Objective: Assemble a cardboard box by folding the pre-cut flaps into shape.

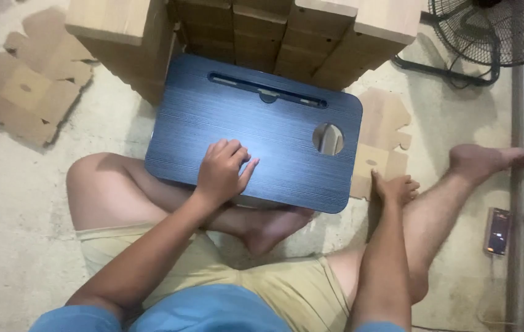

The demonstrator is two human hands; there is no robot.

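Observation:
A dark blue board (274, 117) with a long slot and a round hole lies across my bent left leg, its far edge against stacked wooden pieces. My left hand (222, 172) rests on top of it near the front edge, fingers curled and pressing down. My right hand (394, 187) is off the board's right corner, reaching down to the floor beside a piece of cardboard (382, 135). Whether its fingers hold anything is hidden.
Stacked pale wooden blocks (256, 31) stand behind the board. Flattened cardboard (28, 86) lies at the left. A floor fan (489, 31) stands at the top right. A phone (497, 230) lies on the concrete floor by my right leg.

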